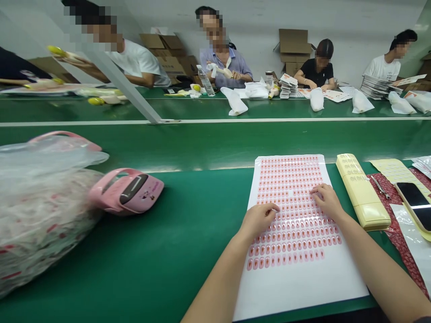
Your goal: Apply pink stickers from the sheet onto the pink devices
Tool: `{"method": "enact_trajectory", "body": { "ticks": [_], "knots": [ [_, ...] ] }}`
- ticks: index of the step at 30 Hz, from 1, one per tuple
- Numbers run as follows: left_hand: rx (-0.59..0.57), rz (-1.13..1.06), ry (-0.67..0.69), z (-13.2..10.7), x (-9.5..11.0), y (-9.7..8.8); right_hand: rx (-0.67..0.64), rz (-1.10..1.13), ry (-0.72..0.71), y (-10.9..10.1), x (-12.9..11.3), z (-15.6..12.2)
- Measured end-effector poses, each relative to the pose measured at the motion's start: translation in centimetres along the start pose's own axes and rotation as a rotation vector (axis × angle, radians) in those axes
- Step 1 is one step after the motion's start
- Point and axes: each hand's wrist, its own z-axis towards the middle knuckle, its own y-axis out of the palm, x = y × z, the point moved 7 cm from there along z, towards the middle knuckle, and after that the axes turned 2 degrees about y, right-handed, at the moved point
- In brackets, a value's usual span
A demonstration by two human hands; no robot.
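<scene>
Near the front edge of the green table (pixel 161 255), a white sticker sheet (pixel 296 291) lies a little askew, printed with dense rows of small pink nail-shaped stickers. Both of the person's hands rest on it, relaxed and flat, neither clenched nor grasping anything: the left hand (pixel 257 222) sits on the rows left of centre, and the right hand (pixel 328 202) sits higher up, toward the sheet's right side. Just right of the sheet lies a cream plastic case (pixel 362 190), with a pale yellow sheet (pixel 393 172) beyond it. Further right, a red patterned bag (pixel 393 224) lies under a pair of tweezers (pixel 380 187), and a smartphone (pixel 414 204) sits at the table's right edge. Toward the left side of the table, a pink plastic box (pixel 126 192) sits against a bulging clear plastic bag (pixel 43 215) stuffed with printed material. Beyond a white divider strip (pixel 235 120), on a further green table (pixel 188 107), white cloth bags (pixel 234 101), stacks of cards (pixel 288 86) and a water bottle (pixel 206 80) lie before seated co-workers, one in a blue shirt (pixel 225 67) holding a wrapped item, another in a black top (pixel 316 72).
</scene>
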Motion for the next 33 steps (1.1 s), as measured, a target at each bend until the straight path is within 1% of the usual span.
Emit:
{"method": "enact_trajectory", "body": {
  "ticks": [4, 9, 15, 20, 27, 33],
  "knots": [
    [0.016, -0.008, -0.019, 0.06, -0.38, -0.18, -0.007, -0.002, -0.001, 0.04, 0.11, 0.01],
    [0.003, -0.03, 0.003, 0.07, -0.18, 0.09, 0.002, -0.002, -0.008, 0.02, 0.06, 0.01],
    [0.007, -0.041, -0.022, 0.18, -0.64, -0.03, -0.003, -0.002, 0.002, 0.02, -0.01, 0.0],
    [0.011, -0.056, -0.018, 0.1, -0.38, -0.06, -0.006, 0.002, 0.001, 0.0, -0.03, -0.01],
    [0.005, -0.066, -0.066, -0.04, -0.68, -0.25, 0.009, -0.009, 0.006, -0.01, 0.06, -0.05],
    [-0.007, -0.077, -0.055, 0.08, -0.63, -0.24, 0.007, -0.016, 0.011, -0.07, -0.02, -0.04]
  ]
}}
